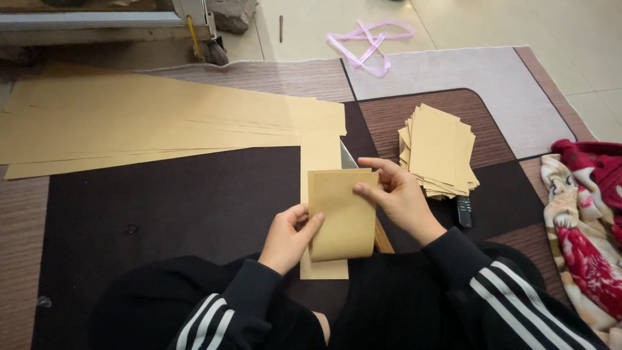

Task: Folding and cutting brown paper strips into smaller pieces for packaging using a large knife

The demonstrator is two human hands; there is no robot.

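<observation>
Black striped sleeves nearest. Left hand pinches the folded kraft paper strip at its lower left edge; right hand grips the top right corner. Folding step, judging by the doubled end; creasing flat seems next. Cut stack lies right, long sheets behind.

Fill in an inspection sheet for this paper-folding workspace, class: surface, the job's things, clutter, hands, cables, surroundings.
Surface: brown patchwork mat on the floor.
Job's things: folded tan paper strip; long tan sheets; stack of cut pieces.
Clutter: black remote; pink ribbon; floral blanket.
Hands: left hand grips the strip's lower edge; right hand pinches the top.
Cables: nothing seen.
Surroundings: pale tiled floor.
</observation>
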